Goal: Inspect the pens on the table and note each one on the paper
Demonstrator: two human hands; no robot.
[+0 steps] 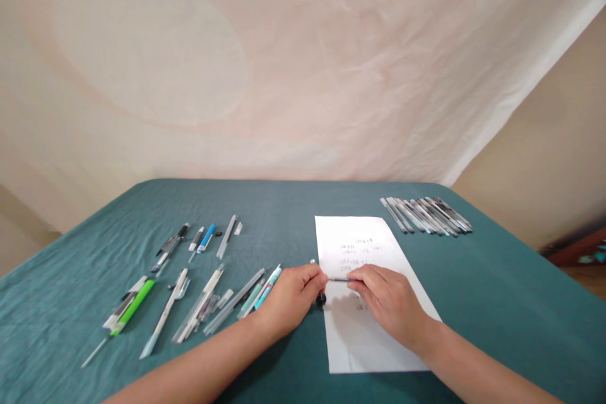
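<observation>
Over the sheet of paper point(364, 347), a thin dark pen refill point(338, 279) spans the gap between my two hands. My left hand point(294, 292) pinches its left end between thumb and fingers, at the paper's left edge. My right hand point(391, 300) grips the other end with the fingertips, covering that part. Handwriting in dark ink shows on the paper, partly under my right hand. A black pen part point(320, 298) lies just under my left hand, mostly hidden by it.
Left of my hands lie pen parts: a green pen barrel point(135, 306), a blue pen piece point(207, 237), clear tubes point(234, 303) and caps. A row of several slim pens or refills point(426, 216) sits at the back right. A green cloth point(284, 202) covers the table.
</observation>
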